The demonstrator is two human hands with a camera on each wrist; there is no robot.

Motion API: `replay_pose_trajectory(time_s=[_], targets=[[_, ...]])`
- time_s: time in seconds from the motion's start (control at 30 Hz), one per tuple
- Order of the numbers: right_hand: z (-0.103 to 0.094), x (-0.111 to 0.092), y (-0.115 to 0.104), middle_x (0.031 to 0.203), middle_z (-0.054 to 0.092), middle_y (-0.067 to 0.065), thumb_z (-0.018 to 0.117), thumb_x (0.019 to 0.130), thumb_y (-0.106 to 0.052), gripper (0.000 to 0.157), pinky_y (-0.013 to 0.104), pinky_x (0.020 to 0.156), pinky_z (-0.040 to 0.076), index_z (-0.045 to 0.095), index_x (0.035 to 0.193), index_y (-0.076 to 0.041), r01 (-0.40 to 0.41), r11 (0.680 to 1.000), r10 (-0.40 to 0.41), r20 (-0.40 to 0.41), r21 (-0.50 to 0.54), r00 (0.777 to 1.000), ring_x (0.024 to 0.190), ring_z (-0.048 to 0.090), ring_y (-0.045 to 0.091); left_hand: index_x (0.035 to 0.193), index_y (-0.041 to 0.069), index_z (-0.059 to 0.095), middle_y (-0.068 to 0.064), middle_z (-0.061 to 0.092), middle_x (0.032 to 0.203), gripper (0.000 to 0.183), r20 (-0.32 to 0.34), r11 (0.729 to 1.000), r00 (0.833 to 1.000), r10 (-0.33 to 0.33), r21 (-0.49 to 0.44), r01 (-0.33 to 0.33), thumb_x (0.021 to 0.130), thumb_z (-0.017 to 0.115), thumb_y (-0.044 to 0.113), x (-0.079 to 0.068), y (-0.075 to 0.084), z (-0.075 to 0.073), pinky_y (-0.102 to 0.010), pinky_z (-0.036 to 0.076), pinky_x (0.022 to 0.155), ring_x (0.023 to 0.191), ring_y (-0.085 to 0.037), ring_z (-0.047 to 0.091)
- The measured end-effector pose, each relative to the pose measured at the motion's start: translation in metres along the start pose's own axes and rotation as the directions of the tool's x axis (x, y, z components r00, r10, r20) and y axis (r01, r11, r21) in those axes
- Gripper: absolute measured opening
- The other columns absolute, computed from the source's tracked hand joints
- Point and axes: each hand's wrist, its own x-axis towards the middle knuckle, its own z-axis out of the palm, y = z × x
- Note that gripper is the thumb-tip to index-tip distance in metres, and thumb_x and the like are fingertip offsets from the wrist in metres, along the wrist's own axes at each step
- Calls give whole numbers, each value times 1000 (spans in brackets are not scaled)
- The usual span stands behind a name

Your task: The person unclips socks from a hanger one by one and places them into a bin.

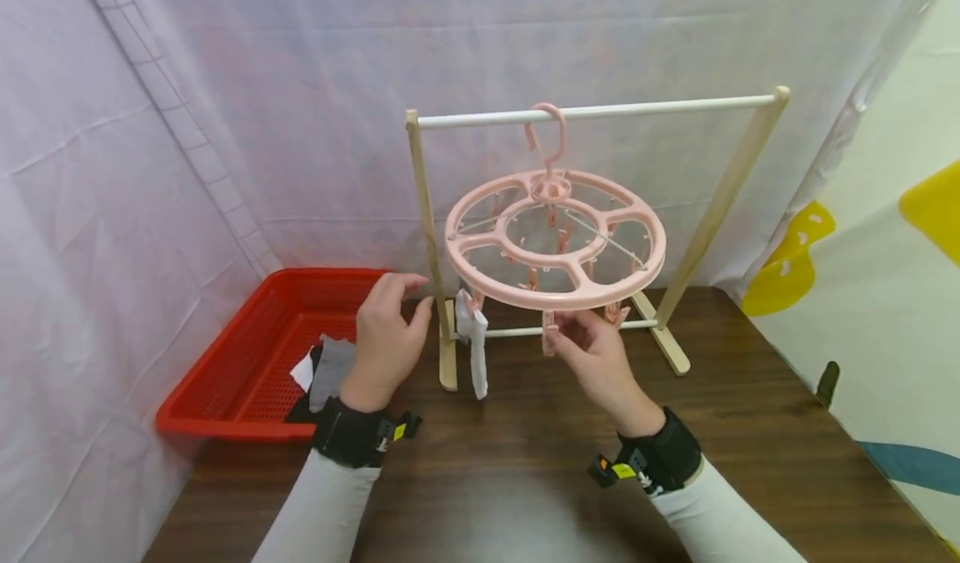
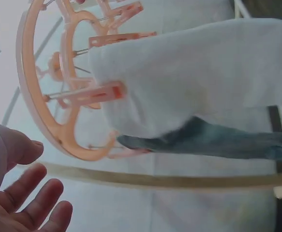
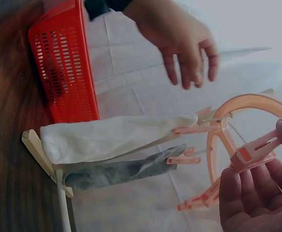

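Note:
A round pink clip hanger (image 1: 555, 301) hangs by its hook from the rack's white bar. With thumb and fingers my right hand (image 1: 600, 363) pinches one pink clothespin (image 3: 257, 153) at the hanger's front rim. A white sock (image 2: 199, 72) and a grey sock (image 2: 218, 140) hang from clips at the hanger's left side; the head view shows them nearly edge-on. Left of these socks, my left hand (image 1: 390, 330) is held in the air, fingers loosely bent and nothing between them. In the right wrist view that same left hand (image 3: 179, 34) has its fingers pointing down.
A red perforated basket (image 1: 217, 428) stands at the table's left, with grey, white and black cloth pieces (image 1: 330, 371) inside. The wooden rack's posts (image 1: 723, 205) stand on feet on the brown table (image 1: 525, 463). White sheeting covers the back and left.

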Motion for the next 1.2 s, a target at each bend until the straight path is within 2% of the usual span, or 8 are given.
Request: replay_pose_trajectory(time_s=[0.2, 0.4, 0.57, 0.77, 1.0, 1.2], targets=[[-3, 1, 0, 80, 59, 22, 59, 93, 1, 10, 28, 65, 54, 59, 100, 8, 36, 999, -36, 14, 13, 999, 72, 62, 20, 107, 8, 70, -9, 67, 103, 24, -74, 997, 996, 59, -42, -62, 83, 71, 6, 16, 19, 7, -41, 51, 79, 94, -26, 60], [-8, 4, 0, 81, 58, 20, 58, 93, -1, 11, 31, 65, 55, 58, 102, 7, 49, 999, -49, 20, 9, 999, 73, 61, 19, 106, 11, 73, -8, 68, 107, 28, -93, 992, 991, 99, -64, -105, 80, 69, 2, 26, 35, 15, -41, 49, 85, 101, -26, 59], [-10, 3, -2, 82, 59, 18, 60, 93, -2, 13, 30, 65, 55, 59, 104, 4, 39, 999, -39, 7, -3, 999, 74, 62, 19, 105, 11, 75, -6, 69, 108, 26, -106, 990, 990, 93, -97, -103, 79, 75, 5, 30, 43, 23, -38, 51, 89, 104, -24, 62], [-9, 2, -5, 84, 59, 19, 60, 93, -2, 15, 30, 66, 55, 59, 106, 5, 45, 999, -45, 7, 19, 999, 74, 61, 19, 100, 10, 77, -5, 70, 107, 22, -122, 987, 986, 114, -101, -127, 79, 74, 4, 30, 45, 28, -33, 49, 95, 106, -19, 64], [-7, 1, -5, 85, 59, 18, 60, 92, 0, 15, 29, 65, 55, 58, 106, 7, 48, 998, -48, -6, 33, 999, 74, 61, 19, 101, 9, 76, -9, 70, 106, 19, -117, 978, 978, 175, -96, -187, 82, 74, 6, 25, 46, 30, -32, 47, 99, 112, -23, 62], [-7, 0, -6, 84, 59, 17, 61, 92, 1, 14, 30, 65, 55, 59, 104, 7, 55, 998, -55, -14, 20, 998, 73, 61, 20, 102, 8, 76, -10, 70, 105, 17, -127, 964, 967, 223, -118, -238, 85, 73, 9, 22, 50, 32, -31, 47, 98, 107, -24, 62]])
